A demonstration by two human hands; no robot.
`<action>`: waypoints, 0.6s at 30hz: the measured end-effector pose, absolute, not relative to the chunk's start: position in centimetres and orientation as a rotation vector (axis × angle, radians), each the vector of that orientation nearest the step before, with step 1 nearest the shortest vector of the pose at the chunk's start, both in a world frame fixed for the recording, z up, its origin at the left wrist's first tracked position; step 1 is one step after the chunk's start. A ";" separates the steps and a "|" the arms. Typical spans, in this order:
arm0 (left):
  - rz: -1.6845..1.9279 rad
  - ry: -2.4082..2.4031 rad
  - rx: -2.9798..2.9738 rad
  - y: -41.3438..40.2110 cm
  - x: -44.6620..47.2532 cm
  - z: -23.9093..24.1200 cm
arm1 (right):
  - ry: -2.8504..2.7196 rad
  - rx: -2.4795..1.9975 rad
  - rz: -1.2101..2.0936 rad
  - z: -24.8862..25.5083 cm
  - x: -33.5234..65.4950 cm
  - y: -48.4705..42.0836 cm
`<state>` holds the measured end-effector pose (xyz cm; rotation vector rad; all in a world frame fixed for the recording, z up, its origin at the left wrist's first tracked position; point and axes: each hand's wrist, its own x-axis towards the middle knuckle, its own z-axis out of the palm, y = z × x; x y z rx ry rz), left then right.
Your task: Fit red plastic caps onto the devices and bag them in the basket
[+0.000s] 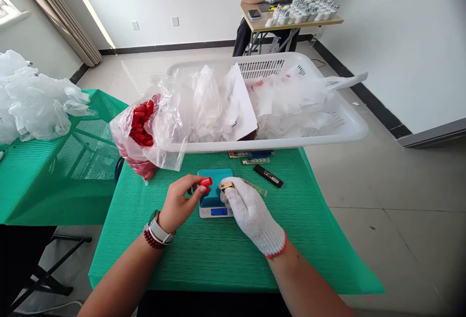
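My bare left hand [180, 201] pinches a small red cap [206, 181] between thumb and fingers, just above the left side of a small digital scale [214, 195] with a teal platform. My right hand [251, 212], in a white knit glove, is closed on a translucent lighter [251, 186] with a metal top that points toward the red cap. Both hands meet over the scale on the green mesh-covered table [218, 249].
A clear bag of red caps [143, 123] leans against a big white plastic basket [342, 132] stuffed with plastic bags. Several lighters [268, 175] lie behind the scale. Crumpled bags [36, 98] sit on a left table. Another person sits at a far table [291, 21].
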<state>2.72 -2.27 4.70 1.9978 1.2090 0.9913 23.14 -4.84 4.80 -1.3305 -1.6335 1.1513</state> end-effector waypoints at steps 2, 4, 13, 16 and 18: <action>0.987 1.180 2.006 -2.3 2.8 4.7 | -1.620 -1.337 1.135 4.7 23.1 -4.7; 0.996 1.164 2.003 -2.3 2.8 4.6 | -1.639 -1.336 1.119 4.7 23.2 -4.6; 0.999 1.166 2.056 -2.3 2.8 4.8 | -1.677 -1.348 1.026 5.1 23.2 -4.5; 1.003 1.141 2.044 -2.4 2.7 4.8 | -1.671 -1.366 1.040 5.1 23.4 -4.4; 1.023 1.154 2.018 -2.4 2.6 4.8 | -1.725 -1.345 1.048 5.2 23.5 -4.5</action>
